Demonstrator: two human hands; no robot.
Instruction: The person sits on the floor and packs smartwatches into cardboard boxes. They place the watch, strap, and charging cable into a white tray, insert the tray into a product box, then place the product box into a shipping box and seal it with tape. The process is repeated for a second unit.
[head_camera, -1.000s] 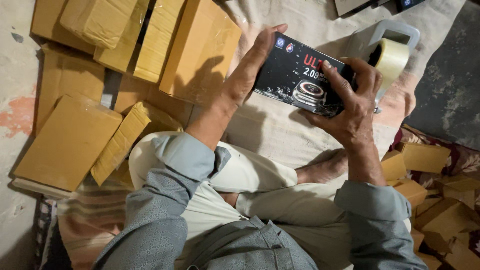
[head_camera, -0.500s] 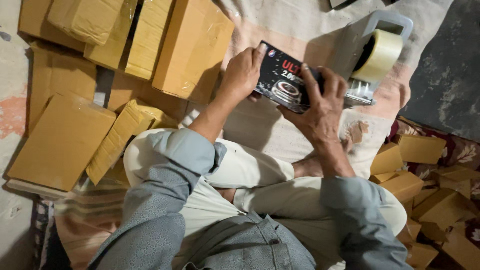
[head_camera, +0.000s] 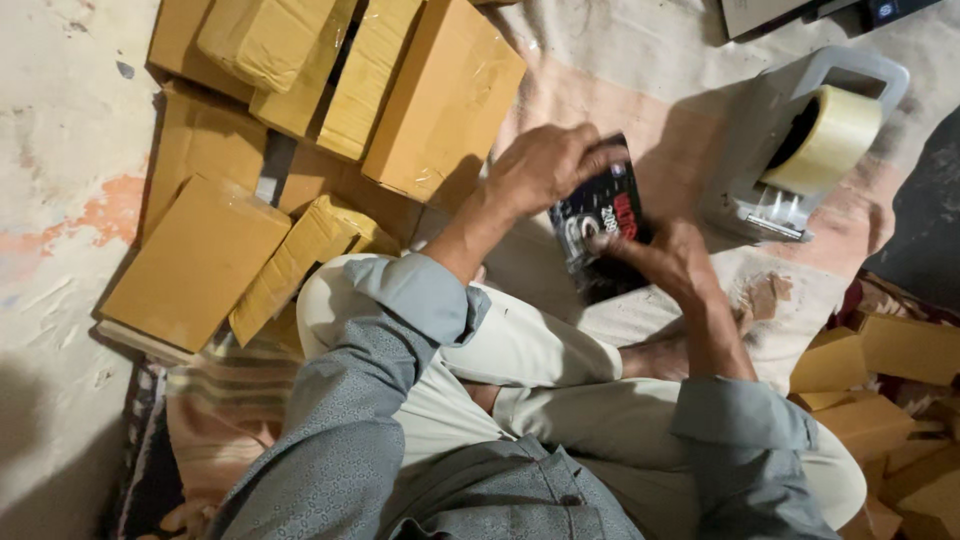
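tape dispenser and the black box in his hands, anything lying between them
Nothing lies there. In the head view, only bare pinkish cloth separates the tape dispenser from the black box held by both hands.

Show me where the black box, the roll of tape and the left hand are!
black box (head_camera: 603, 215), head view, printed front face
roll of tape (head_camera: 838, 140), head view, outer yellowish side
left hand (head_camera: 545, 165), head view, back of the hand

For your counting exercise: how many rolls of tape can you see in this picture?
1. The tape roll sits in the grey dispenser at upper right, beyond the hands. Others may be hidden among the boxes.
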